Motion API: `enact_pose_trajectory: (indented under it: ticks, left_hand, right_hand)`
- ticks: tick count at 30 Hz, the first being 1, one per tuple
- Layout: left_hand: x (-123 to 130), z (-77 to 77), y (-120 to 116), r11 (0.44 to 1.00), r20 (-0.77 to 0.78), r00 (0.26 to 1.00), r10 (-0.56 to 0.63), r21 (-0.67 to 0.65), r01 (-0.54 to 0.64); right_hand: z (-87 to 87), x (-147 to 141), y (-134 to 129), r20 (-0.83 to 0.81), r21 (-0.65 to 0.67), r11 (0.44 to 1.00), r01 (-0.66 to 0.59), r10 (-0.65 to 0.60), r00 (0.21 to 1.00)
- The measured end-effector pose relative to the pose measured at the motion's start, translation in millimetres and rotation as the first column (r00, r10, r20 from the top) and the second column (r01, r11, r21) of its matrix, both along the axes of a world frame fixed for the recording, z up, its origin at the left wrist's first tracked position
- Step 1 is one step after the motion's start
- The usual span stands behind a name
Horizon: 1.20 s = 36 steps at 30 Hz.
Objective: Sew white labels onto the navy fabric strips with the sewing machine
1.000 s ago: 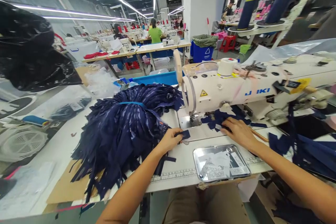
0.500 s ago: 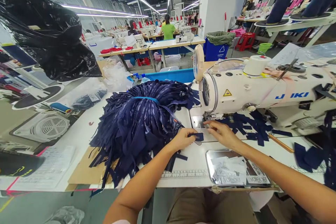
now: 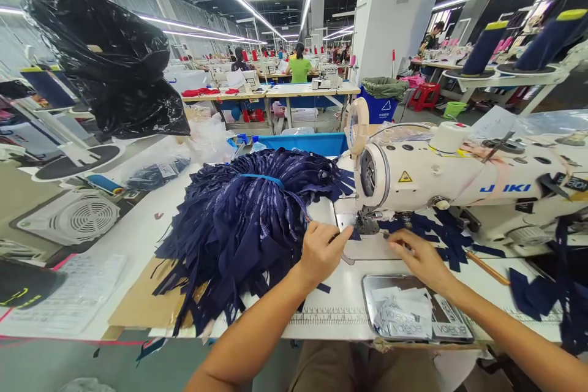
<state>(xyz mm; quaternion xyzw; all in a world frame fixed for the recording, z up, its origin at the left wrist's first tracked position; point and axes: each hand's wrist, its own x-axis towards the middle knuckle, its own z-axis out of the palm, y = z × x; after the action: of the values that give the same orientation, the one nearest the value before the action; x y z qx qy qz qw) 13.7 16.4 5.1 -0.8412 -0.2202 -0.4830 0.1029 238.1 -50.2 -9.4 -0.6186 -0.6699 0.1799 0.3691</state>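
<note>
My left hand [image 3: 324,252] is closed at the left of the sewing machine's needle, its thumb and forefinger on the edge of a small navy fabric strip [image 3: 355,234]. The strip's far end runs to the presser foot [image 3: 367,223]; the rest is covered by my fingers. To the right of the foot, my right hand [image 3: 420,260] has its fingers bent together, and whatever is between them is hidden. Against my left wrist side lies a big bundle of navy fabric strips [image 3: 239,220], tied with a blue band [image 3: 261,179]. The white sewing machine [image 3: 441,171] stands above both hands.
A metal tray [image 3: 367,300] with white labels [image 3: 404,312] sits at the table's front edge. Cut navy pieces [image 3: 452,245] and an orange-brown stick [image 3: 487,267] lie at right. A black plastic bag [image 3: 105,61] hangs at left, near another machine [image 3: 78,214].
My left hand has turned and pushed closer to the presser foot with the strip. My right hand has drawn away to the right. The view has shifted slightly.
</note>
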Motion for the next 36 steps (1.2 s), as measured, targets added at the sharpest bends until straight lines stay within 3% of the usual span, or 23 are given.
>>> enact_pose_trajectory:
  ticks: [3,5,7,9,10,12,14,15,16,18,20,26,36]
  left_hand:
    - [-4,2.0,-1,0.996,-0.025,1.0,0.007,0.087,-0.005]
    - [-7,1.6,-1,0.998,-0.033,0.999,-0.012,0.055,0.014]
    - [-8,2.0,-2,0.997,0.031,0.999,-0.041,-0.071,0.043]
    - [-8,4.6,-1,0.94,0.146,0.985,-0.089,-0.314,0.131]
    - [-8,6.7,0,0.863,0.218,0.969,-0.117,-0.46,0.208]
    - [-8,11.8,2,0.605,0.355,0.923,-0.148,-0.705,0.369]
    - [-9,16.5,4,0.323,0.446,0.885,-0.132,-0.825,0.464]
    - [-10,18.2,5,0.214,0.473,0.874,-0.111,-0.848,0.485]
    - [-10,19.5,6,0.131,0.49,0.867,-0.091,-0.857,0.498]
    - [-11,20.7,6,0.028,0.519,0.852,-0.065,-0.853,0.521]
    - [-11,21.1,6,-0.018,0.545,0.837,-0.046,-0.838,0.545]
    - [-10,20.9,7,-0.073,0.569,0.821,-0.037,-0.821,0.566]
    - [-10,17.4,10,-0.143,0.536,0.844,-0.02,-0.837,0.528]
  right_hand:
    - [19.9,-41,5,-0.435,-0.146,0.973,-0.178,0.098,0.895]
    - [31.1,-65,12,-0.591,-0.15,0.963,-0.226,0.095,0.801]
    - [38.9,-81,19,-0.647,-0.126,0.969,-0.21,0.08,0.758]
    - [43.6,-88,24,-0.642,-0.103,0.98,-0.171,0.065,0.764]
    - [45.0,-89,26,-0.624,-0.095,0.983,-0.155,0.062,0.779]
    - [46.4,-89,28,-0.573,-0.088,0.986,-0.141,0.066,0.817]
    - [46.2,-89,29,-0.53,-0.084,0.987,-0.134,0.069,0.845]
    - [45.6,-89,29,-0.516,-0.083,0.988,-0.133,0.072,0.854]
    - [44.6,-89,29,-0.506,-0.082,0.988,-0.133,0.074,0.859]
    - [41.7,-90,29,-0.5,-0.082,0.988,-0.132,0.074,0.863]
    - [38.0,-91,29,-0.502,-0.08,0.989,-0.127,0.07,0.862]
    - [31.2,-90,29,-0.522,-0.087,0.989,-0.117,0.054,0.851]
    - [39.4,-83,32,-0.525,-0.217,0.945,-0.243,0.097,0.846]
